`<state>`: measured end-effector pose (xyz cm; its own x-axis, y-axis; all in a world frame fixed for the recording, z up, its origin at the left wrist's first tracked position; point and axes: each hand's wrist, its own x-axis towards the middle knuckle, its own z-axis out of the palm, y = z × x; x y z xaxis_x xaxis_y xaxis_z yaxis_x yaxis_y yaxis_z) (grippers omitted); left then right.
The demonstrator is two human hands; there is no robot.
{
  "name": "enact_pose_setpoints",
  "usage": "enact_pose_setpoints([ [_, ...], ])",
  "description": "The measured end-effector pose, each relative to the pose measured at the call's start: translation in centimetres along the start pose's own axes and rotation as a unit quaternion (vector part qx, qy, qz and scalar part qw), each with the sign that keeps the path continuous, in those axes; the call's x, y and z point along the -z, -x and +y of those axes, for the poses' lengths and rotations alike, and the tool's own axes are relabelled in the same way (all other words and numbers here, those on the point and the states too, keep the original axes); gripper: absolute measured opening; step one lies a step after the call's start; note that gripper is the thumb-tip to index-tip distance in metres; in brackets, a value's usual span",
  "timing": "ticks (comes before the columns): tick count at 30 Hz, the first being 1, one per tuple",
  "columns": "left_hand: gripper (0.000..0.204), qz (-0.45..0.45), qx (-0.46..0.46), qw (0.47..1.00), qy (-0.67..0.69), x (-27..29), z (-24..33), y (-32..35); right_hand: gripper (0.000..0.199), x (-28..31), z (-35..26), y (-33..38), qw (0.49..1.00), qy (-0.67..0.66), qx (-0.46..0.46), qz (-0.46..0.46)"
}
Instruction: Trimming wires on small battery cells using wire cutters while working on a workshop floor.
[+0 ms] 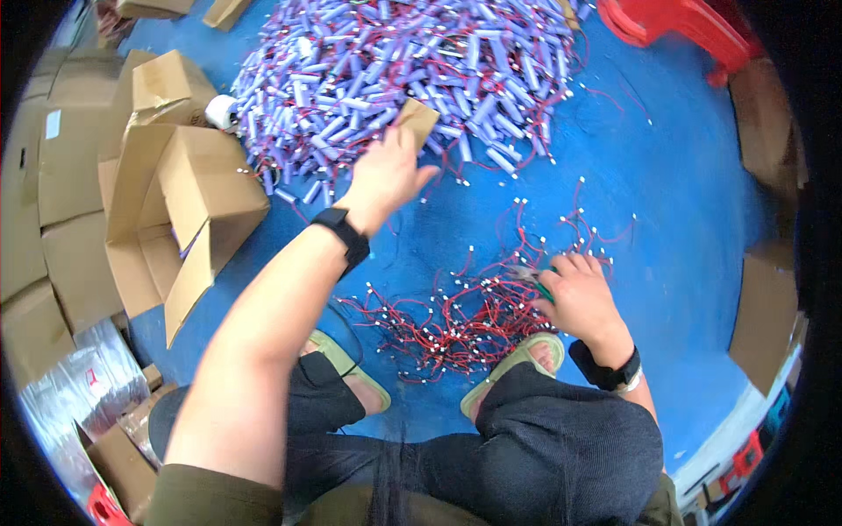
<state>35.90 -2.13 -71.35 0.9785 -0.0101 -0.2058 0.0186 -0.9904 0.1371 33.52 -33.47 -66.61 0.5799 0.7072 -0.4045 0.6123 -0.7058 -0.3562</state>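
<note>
My left hand [390, 174] reaches forward to the near edge of a large heap of purple cylindrical battery cells [351, 96] with red and black leads. Its thumb is spread and its fingertips are beside a small piece of brown cardboard [418, 121] on the heap; nothing shows in its grasp. Closed around green-handled pliers [547, 282], my right hand [581, 298] is over the right part of a tangle of loose red and black wires [478, 324] with small white connectors. The pliers' metal jaws point left above the wires; most of the handles are hidden in my palm.
Open cardboard boxes [215, 175] stand on the blue floor [667, 263] at left, with a white roll [222, 112] by the heap. A red plastic stool [667, 22] is at far right. Cardboard [763, 316] lines the right side. My sandalled feet [368, 386] flank the wire tangle.
</note>
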Motion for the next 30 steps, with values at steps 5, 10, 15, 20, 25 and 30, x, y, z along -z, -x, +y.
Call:
enact_pose_setpoints([
  [5, 0.025, 0.055, 0.133, 0.989, 0.041, 0.0, -0.8, -1.7, 0.027, 0.0, -0.5, 0.1, 0.998, -0.043, 0.031, 0.04],
  [10, 0.024, -0.134, -0.062, 0.953, 0.264, 2.8, 1.8, 5.0, 0.027, -0.2, 1.6, 1.4, 0.999, -0.022, -0.028, 0.01],
  [15, 0.019, 0.025, 0.044, 0.994, 0.093, -0.8, -2.9, 5.7, 0.028, -0.3, 0.6, -0.8, 0.998, -0.044, 0.006, 0.042],
  [20, 0.017, -0.04, -0.153, 0.981, -0.112, -2.3, -4.6, 3.8, 0.028, 0.0, 0.3, -1.2, 0.997, -0.047, 0.029, 0.044],
  [25, 0.016, -0.124, -0.048, 0.978, 0.161, 1.7, -0.2, 3.0, 0.029, 0.2, 0.9, -0.5, 0.981, -0.141, 0.008, 0.131],
  [30, 0.021, -0.126, 0.041, 0.889, 0.438, 4.7, 4.4, 3.9, 0.027, 1.1, -0.6, -2.1, 0.94, -0.261, 0.0, 0.22],
])
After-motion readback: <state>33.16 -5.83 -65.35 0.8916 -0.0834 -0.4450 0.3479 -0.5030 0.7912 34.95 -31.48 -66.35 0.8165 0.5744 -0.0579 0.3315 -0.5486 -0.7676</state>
